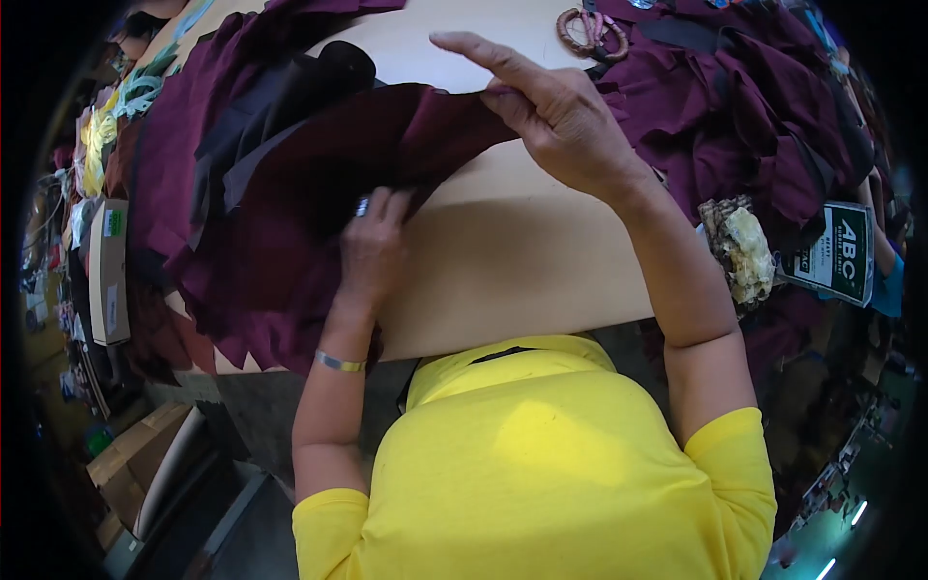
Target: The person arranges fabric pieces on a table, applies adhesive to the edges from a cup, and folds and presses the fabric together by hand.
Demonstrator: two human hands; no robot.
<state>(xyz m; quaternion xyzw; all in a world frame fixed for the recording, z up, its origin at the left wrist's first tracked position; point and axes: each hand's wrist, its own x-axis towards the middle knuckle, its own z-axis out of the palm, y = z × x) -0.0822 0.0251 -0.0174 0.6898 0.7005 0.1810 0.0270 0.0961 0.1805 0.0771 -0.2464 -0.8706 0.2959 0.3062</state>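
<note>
My right hand [559, 121] is raised over the table, thumb and curled fingers pinching the corner of a maroon fabric piece [435, 126] while its index finger points out to the left. From that corner the cloth stretches leftward, lifted off the tabletop, its underside in dark shadow. My left hand [375, 242], slightly blurred and wearing a ring, has its fingers curled against the lower edge of the same cloth; its thumb is hidden. Under and left of it lies a spread heap of maroon pieces [184, 164] with black pieces [261, 111] among them.
The tan tabletop [522, 251] lies before me. At right are more maroon fabrics [715, 106], a bead string [592, 37], a rough yellowish lump [744, 251] and a green-and-white ABC container [839, 253]. A narrow white box [109, 271] stands left, a cardboard box [145, 459] below.
</note>
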